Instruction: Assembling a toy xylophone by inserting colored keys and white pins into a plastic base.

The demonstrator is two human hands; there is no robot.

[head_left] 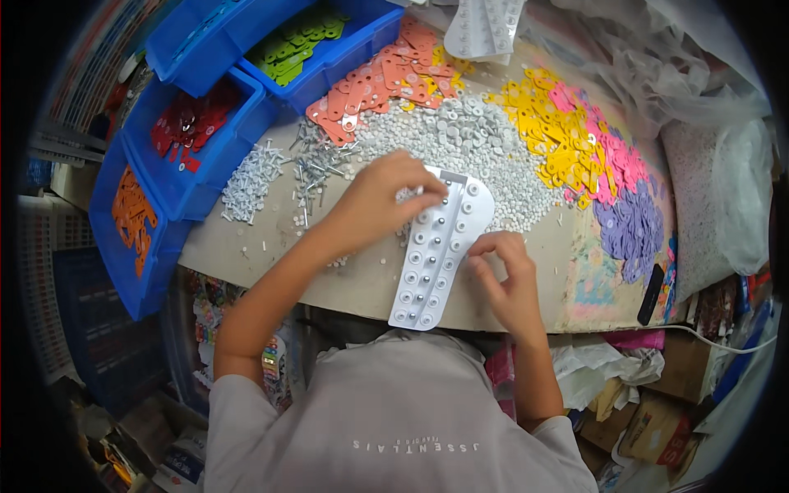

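A white plastic board (486,205) with a rounded far end lies on the table in front of me. Two rows of small round white pieces (432,301) line its sides, and shiny metal heads (432,260) run down the channel between. Over the board's far left part is my left hand (393,197), its thumb and fingertips brought together near the channel; anything pinched there is too small to make out. Close by the right edge, my right hand (508,275) has curled fingers, with thumb and forefinger close together. Whatever they may hold does not show.
Beyond the board spreads a heap of small white and grey pieces (468,123). White pins (256,182) lie left; coral (386,78), yellow (546,119), pink (618,168) and purple tags (631,234) surround the heap. Blue bins (218,177) stand left. A black bar-shaped object (652,294) lies right.
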